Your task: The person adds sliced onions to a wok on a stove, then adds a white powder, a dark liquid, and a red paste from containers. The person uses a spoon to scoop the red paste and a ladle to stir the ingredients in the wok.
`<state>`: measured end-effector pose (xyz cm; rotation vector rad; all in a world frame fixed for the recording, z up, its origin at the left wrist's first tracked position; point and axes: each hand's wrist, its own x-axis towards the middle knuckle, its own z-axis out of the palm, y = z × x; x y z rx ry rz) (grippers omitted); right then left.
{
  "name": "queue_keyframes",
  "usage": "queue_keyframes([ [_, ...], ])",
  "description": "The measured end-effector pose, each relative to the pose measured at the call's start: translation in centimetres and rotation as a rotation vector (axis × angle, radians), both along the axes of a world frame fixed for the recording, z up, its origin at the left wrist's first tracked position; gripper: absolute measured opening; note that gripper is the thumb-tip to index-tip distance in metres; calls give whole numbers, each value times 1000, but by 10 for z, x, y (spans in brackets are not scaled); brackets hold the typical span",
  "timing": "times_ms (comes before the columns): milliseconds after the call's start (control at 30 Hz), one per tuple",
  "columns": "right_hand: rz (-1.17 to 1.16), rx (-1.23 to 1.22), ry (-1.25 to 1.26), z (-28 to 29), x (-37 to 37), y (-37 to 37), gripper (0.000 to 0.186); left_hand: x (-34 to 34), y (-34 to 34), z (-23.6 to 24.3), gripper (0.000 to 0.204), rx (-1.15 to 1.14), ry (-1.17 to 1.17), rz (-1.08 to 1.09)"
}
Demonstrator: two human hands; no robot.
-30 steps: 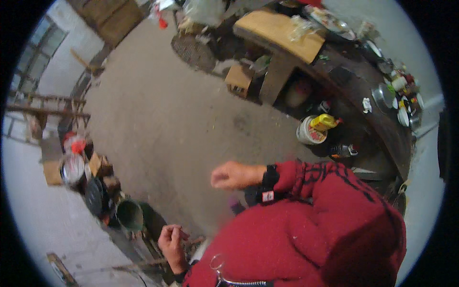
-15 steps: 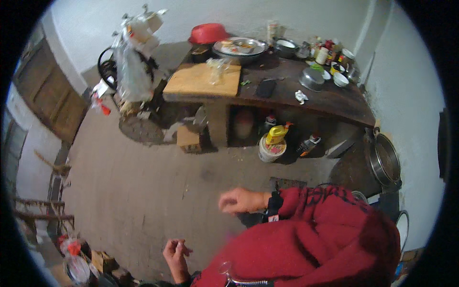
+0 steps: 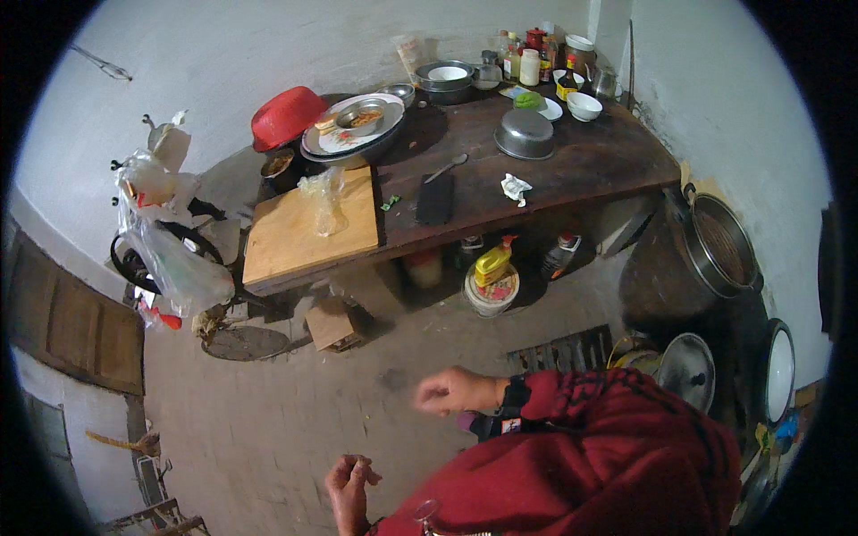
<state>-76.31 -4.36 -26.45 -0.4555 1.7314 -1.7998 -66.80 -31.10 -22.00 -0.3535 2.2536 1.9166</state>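
Both my hands hang over the brown floor (image 3: 286, 438), away from the table. My left hand (image 3: 350, 482) is low in the view, its fingers bent and somewhat apart, with nothing seen in them. My right hand (image 3: 458, 391) reaches across from the right in a red sleeve (image 3: 572, 402) with a dark cuff. Its fingers curl loosely and their tips are blurred; I see nothing held. Ahead stands a dark wooden table (image 3: 465, 196). On it lie a cutting board (image 3: 281, 246) with a clear plastic bag (image 3: 323, 201), a black flat object (image 3: 435, 199) and a spoon (image 3: 446, 167).
Bowls, bottles and an upturned metal pot (image 3: 525, 134) stand on the table. Beneath it are a white bucket (image 3: 491, 297) with a yellow bottle (image 3: 494, 263) and a cardboard box (image 3: 331, 325). At right are a large pan (image 3: 719, 246) and a lid (image 3: 686, 371). Bags (image 3: 183, 263) hang at left.
The view has swung to the right and come nearer the table, showing more of the right side. My hands keep nearly the same pose, the left a little lower and further right.
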Motion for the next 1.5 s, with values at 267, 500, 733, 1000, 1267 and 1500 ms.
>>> queue_keyframes([
  [267, -272, 11, -23, 20, -15, 4, 16, -77, -33, -7, 20, 89, 15, -188],
  [500, -443, 126, -58, 47, -17, 8, 13, -151, -43, -23, 13, 267, -2, -336],
  [733, -536, 137, -102, 31, -21, 25, 15, -189, -18, -42, 10, 214, -113, -408],
  [1000, -569, 19, -93, 5, -58, 87, 17, -242, 60, -19, 11, 50, -93, -519],
  [1267, -702, 5, -241, -9, -72, 132, 19, -292, 113, -19, 14, 19, -160, -626],
  [1500, -857, 203, -161, 20, -82, 134, 20, -355, 121, -59, 13, 121, -126, -678],
])
